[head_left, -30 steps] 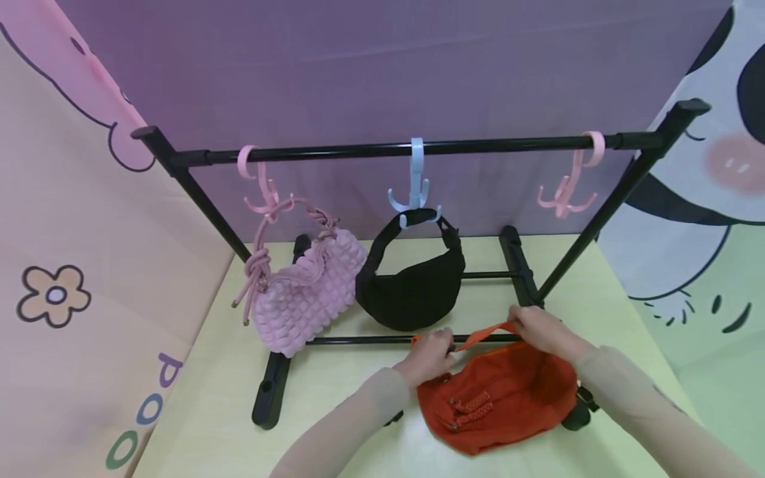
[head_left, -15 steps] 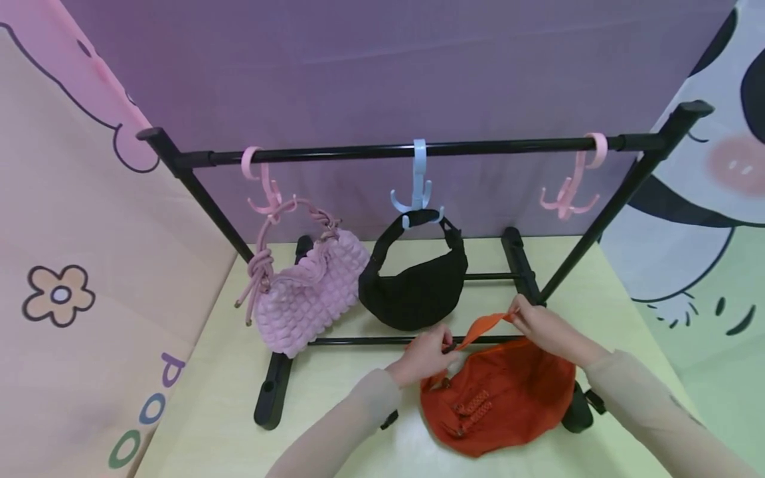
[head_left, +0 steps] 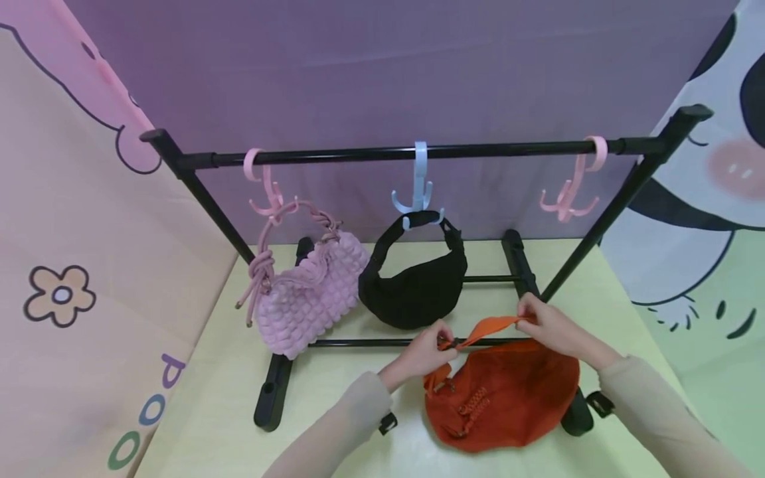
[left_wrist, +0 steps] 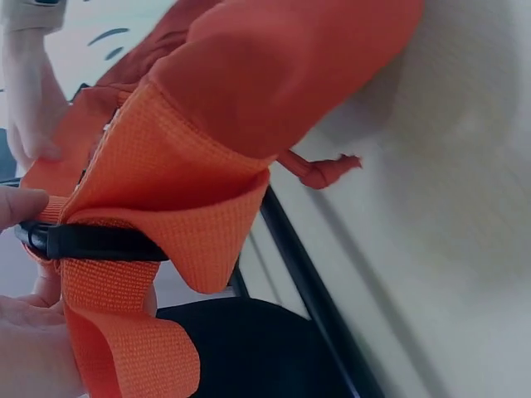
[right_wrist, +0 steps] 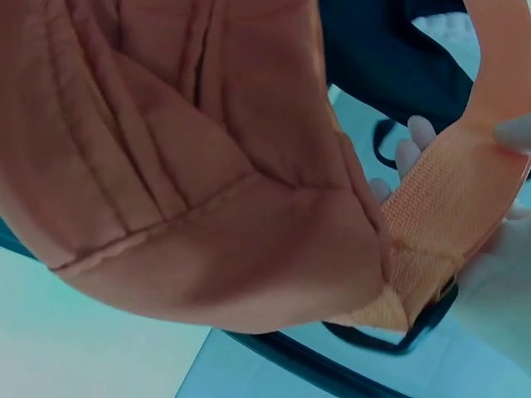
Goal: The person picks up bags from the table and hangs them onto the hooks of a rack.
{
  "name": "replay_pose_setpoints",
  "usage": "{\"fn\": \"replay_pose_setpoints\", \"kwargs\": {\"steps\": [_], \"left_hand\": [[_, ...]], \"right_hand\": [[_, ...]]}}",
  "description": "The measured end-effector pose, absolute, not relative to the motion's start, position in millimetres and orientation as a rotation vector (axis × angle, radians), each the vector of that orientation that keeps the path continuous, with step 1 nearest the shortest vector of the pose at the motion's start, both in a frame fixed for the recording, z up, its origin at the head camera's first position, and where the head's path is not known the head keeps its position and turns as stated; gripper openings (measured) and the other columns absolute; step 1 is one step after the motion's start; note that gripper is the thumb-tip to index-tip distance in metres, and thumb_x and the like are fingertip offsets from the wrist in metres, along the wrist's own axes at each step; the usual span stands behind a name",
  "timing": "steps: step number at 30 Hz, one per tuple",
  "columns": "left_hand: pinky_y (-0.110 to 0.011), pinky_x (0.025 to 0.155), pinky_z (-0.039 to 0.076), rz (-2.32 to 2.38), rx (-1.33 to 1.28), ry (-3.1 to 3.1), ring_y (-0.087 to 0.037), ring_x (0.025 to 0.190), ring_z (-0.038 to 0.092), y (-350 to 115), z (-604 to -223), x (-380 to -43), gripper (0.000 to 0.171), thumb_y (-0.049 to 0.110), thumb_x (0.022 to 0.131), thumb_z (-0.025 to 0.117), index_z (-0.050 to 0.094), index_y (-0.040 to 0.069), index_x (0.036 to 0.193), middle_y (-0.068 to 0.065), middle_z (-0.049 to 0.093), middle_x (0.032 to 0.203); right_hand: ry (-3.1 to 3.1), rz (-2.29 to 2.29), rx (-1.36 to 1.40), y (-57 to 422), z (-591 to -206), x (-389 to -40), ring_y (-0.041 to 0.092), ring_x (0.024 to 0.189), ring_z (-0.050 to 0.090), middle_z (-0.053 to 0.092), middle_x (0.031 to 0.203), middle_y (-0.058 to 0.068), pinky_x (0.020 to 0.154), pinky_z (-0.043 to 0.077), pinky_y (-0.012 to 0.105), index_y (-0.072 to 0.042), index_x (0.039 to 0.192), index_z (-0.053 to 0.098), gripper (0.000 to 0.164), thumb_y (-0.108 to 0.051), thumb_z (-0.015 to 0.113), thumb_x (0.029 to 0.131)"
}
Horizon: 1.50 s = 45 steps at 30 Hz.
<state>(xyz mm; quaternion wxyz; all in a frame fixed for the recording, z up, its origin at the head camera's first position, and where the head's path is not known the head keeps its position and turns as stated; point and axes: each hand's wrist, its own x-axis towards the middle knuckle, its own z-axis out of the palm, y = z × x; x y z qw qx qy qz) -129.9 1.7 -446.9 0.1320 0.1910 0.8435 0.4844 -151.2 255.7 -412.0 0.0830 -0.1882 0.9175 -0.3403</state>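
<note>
An orange bag (head_left: 502,398) with zips hangs from its strap (head_left: 493,325) in front of the rack's lower bar, close over the table. My left hand (head_left: 427,348) pinches the strap beside a black buckle (left_wrist: 95,242), where a loose strap end folds over in the left wrist view. Towards the bag's right end, my right hand (head_left: 552,328) grips the strap between thumb and fingers. In the right wrist view the webbing (right_wrist: 448,191) runs across those fingers, above a black strap ring (right_wrist: 398,332). Between the hands the strap arches slightly.
A black rack bar (head_left: 346,155) carries a pink hook (head_left: 271,196) with a lilac bag (head_left: 311,292), a blue hook (head_left: 420,182) with a black bag (head_left: 412,295), and a bare pink hook (head_left: 568,189) at right. Rack feet (head_left: 271,392) stand on the table.
The strap between my hands has risen into a slack arch. My right hand has shifted slightly right and up; the bag has moved a little to the right.
</note>
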Motion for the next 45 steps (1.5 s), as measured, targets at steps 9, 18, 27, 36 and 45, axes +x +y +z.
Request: {"fn": "replay_pose_setpoints", "kwargs": {"steps": [9,18,27,36,45], "left_hand": [[-0.019,0.07,0.043,1.507,0.602,2.349,-0.014,0.083,0.056,-3,-432,-124,0.023,0.013,0.077,0.067,0.05,0.009,0.093,-0.003,0.057,0.096],[-0.018,0.068,0.043,1.568,0.646,2.299,-0.007,0.076,0.051,-2,-416,-120,0.028,0.021,0.078,0.067,0.056,0.013,0.102,0.005,0.055,0.097],[-0.019,0.07,0.044,1.649,0.729,2.341,-0.009,0.081,0.051,5,-400,-118,0.028,0.018,0.078,0.067,0.055,0.014,0.104,0.003,0.057,0.099],[-0.017,0.075,0.042,1.667,0.794,2.422,-0.011,0.087,0.05,14,-377,-122,0.029,0.019,0.079,0.066,0.054,0.011,0.104,0.001,0.054,0.104],[-0.015,0.071,0.044,1.733,0.753,2.42,-0.006,0.086,0.049,27,-357,-128,0.028,0.019,0.08,0.065,0.054,0.015,0.105,0.003,0.049,0.102]], "right_hand": [[2.592,-1.227,-0.597,268,-392,-147,0.007,0.071,0.054,0.056,0.081,0.006,0.061,0.046,0.024,-0.003,0.084,0.05,0.011,-0.005,0.06,0.081],[2.564,-1.29,-0.489,277,-370,-139,0.005,0.081,0.058,0.059,0.091,0.005,0.062,0.049,0.028,-0.004,0.091,0.056,0.021,-0.018,0.067,0.078],[2.621,-1.352,-0.462,283,-350,-130,0.006,0.079,0.06,0.058,0.091,-0.007,0.063,0.05,0.028,-0.004,0.094,0.057,0.021,-0.014,0.066,0.079],[2.819,-1.267,-0.311,289,-332,-125,-0.003,0.081,0.056,0.056,0.097,-0.011,0.07,0.046,0.027,-0.007,0.105,0.057,0.029,-0.024,0.062,0.082],[2.902,-1.26,-0.082,292,-317,-125,-0.003,0.083,0.047,0.052,0.101,-0.008,0.078,0.035,0.048,-0.012,0.115,0.053,0.04,-0.038,0.056,0.084]]}}
